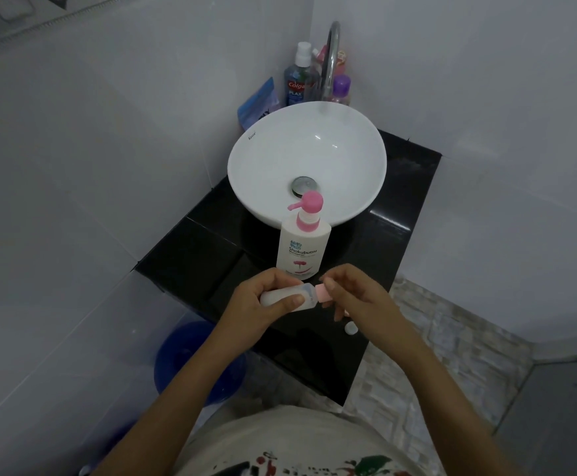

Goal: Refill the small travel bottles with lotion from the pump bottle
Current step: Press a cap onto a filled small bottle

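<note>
Travel bottle (282, 300) held sideways over desk (211, 255), left hand (263, 297) closed around body; right hand (352, 293) pinching pink cap (425, 293), presumably for unscrewing. Pump bottle (303, 247) upright just behind, within reach.

Home bathroom — basin (246, 159), tap (332, 53), mouthwash (295, 80).

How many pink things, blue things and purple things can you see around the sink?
Pink: 2, the pink pump head on the white lotion pump bottle, and the small pink cap on the clear travel bottle.
Blue: 3, the blue mouthwash bottle, the blue flat packet, and the blue round bucket on the floor.
Purple: 1, the small purple-capped bottle.
Total: 6
</note>
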Demonstrator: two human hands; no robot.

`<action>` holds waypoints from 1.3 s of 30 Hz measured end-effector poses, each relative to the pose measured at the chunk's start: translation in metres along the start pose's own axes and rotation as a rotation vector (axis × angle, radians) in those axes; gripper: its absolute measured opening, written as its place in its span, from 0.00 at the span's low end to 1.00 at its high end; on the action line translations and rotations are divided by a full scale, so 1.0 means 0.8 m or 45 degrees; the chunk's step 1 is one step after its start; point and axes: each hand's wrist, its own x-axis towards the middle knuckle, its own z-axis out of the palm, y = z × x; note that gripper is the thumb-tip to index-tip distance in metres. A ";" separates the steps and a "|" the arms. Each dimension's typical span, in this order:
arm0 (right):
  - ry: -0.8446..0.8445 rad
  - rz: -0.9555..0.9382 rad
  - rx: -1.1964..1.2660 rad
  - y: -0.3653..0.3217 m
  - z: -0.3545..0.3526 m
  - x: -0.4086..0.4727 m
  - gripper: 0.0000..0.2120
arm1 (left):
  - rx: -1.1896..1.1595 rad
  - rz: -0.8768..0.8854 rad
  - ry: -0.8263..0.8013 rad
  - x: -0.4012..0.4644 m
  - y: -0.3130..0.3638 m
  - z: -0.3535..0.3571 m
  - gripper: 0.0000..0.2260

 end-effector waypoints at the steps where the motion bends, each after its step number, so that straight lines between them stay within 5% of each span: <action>1: -0.027 -0.029 0.025 0.001 -0.002 -0.001 0.03 | -0.003 0.000 0.003 0.001 0.000 -0.001 0.07; 7: 0.098 0.082 -0.160 0.002 0.003 -0.002 0.15 | 0.007 -0.019 -0.045 0.001 -0.002 0.003 0.06; 11: 0.026 -0.032 0.044 -0.001 0.001 -0.006 0.03 | -0.016 -0.017 -0.028 0.001 -0.002 0.001 0.07; 17: 0.188 0.143 -0.053 0.002 0.010 -0.002 0.14 | -0.005 -0.005 -0.041 0.001 -0.002 0.004 0.06; 22: 0.085 0.031 0.118 -0.003 0.006 -0.009 0.05 | -0.022 -0.002 -0.026 0.001 -0.003 0.001 0.08; 27: 0.193 0.174 -0.001 0.001 0.014 -0.008 0.14 | -0.016 -0.018 -0.045 -0.002 -0.004 0.004 0.06; 39: 0.131 0.151 0.070 0.006 0.019 -0.014 0.03 | 0.002 -0.060 -0.024 -0.002 -0.010 0.003 0.06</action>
